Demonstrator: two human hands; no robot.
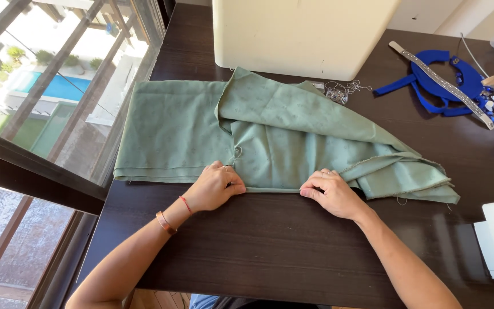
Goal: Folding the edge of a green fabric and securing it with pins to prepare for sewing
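Cream machine behind; blue strap piece right; thread tangle.

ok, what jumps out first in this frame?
The big sage-green cotton cloth, folded and rumpled mid-table on the dark brown wooden table, with the left hand and right hand pinching its near folded edge. Next, the bright blue fabric piece with a beaded strip at the far right.

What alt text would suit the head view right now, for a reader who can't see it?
Two bare hands pinch the near folded edge of a green fabric on a dark wooden table, the left hand and right hand set apart along the fold. A cream machine body stands behind the cloth, and a blue strappy piece lies at far right.
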